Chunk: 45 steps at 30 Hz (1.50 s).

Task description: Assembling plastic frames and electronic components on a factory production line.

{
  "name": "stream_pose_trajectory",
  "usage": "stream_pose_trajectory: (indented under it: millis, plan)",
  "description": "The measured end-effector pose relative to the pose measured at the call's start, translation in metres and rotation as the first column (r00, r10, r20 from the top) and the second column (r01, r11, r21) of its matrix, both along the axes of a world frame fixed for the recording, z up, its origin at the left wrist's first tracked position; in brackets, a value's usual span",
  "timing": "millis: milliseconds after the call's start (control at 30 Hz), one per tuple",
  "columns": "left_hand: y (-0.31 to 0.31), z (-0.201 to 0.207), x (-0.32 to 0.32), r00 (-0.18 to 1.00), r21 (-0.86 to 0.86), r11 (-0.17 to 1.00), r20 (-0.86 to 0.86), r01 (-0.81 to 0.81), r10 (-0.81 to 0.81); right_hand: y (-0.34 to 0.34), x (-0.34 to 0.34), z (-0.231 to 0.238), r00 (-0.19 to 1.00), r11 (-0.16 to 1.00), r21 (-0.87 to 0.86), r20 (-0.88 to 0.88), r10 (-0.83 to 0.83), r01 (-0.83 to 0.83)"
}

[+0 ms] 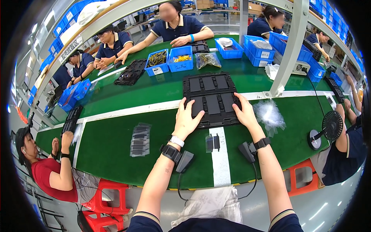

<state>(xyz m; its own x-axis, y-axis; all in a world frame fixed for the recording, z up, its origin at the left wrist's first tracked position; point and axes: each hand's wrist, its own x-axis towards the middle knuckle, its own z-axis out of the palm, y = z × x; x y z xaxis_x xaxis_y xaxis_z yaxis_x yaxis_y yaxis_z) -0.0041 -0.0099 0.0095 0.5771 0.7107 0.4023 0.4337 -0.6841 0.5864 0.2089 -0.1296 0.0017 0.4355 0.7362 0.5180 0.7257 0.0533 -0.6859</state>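
Observation:
A black plastic frame [212,105] with several flat rectangular dark panels set in two rows lies in front of me, across the white line on the green table. My left hand [187,121] grips its near left side, thumb over the rim and fingers along the edge. At the opposite side my right hand [246,115] holds the right edge, thumb on top. Closer to me, a small piece of dark film [212,143] rests on the white strip. A stack of dark strips in clear film [140,140] lies to the left. Right of the frame sits a heap of clear plastic film [269,114].
Blue bins [180,59] with small parts stand beyond the frame, beside a clear bag of parts [208,60]. A white post [290,50] rises at the right, near a black fan [331,125]. Co-workers sit around the green table [104,143]; red stools [104,197] stand below.

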Motion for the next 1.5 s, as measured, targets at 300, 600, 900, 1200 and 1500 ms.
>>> stream_pose_trajectory:
  millis: [300, 600, 900, 1200, 1500]
  plan:
    - [-0.001, -0.002, 0.001, 1.000, 0.001, 1.000, 0.008, 0.004, -0.004, -0.003, 0.000, -0.001, 1.000, 1.000, 0.000, -0.004, 0.001, -0.001]
    - [-0.004, 0.044, -0.006, 0.812, 0.203, 0.968, 0.584, -0.150, 0.003, -0.004, 0.000, 0.005, 1.000, 1.000, 0.008, 0.013, -0.004, 0.004]
    - [0.011, 0.057, -0.026, 0.762, 0.302, 0.907, 0.647, -0.295, 0.032, -0.001, 0.001, 0.005, 1.000, 1.000, -0.003, -0.002, 0.013, -0.013]
    - [0.010, 0.061, -0.034, 0.744, 0.370, 0.843, 0.666, -0.389, 0.051, -0.003, -0.001, 0.005, 1.000, 1.000, -0.010, 0.010, 0.000, 0.000]
    - [0.010, 0.057, -0.034, 0.747, 0.368, 0.855, 0.664, -0.366, 0.034, -0.002, 0.001, 0.002, 1.000, 1.000, 0.005, 0.008, 0.016, -0.016]
